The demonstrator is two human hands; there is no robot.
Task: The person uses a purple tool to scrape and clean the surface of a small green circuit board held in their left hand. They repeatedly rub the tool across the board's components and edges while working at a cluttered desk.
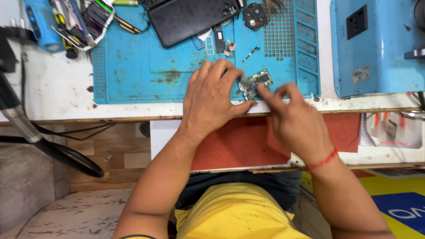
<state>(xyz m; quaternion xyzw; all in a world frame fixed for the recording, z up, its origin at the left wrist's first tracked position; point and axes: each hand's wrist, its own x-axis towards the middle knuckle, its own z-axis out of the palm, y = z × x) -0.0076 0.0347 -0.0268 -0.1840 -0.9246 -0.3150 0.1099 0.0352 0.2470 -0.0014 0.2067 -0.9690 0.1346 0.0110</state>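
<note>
A small green circuit board [256, 82] lies near the front edge of a blue work mat [133, 66]. My left hand [212, 99] rests on the mat beside the board, its fingertips pressing the board's left edge. My right hand [294, 121], with a red thread around the wrist, reaches in from the right; its index finger touches the board's lower side. Farther back on the mat lies a black phone body [190, 20], face down, with small loose parts [221, 44] and a black camera frame [255, 16] near it.
A light blue machine [376, 44] stands at the right of the bench. Hand tools and a blue device [40, 24] crowd the back left corner. A grey flexible hose [20, 119] hangs at the left. An open drawer with a red base [239, 146] sits under the bench edge.
</note>
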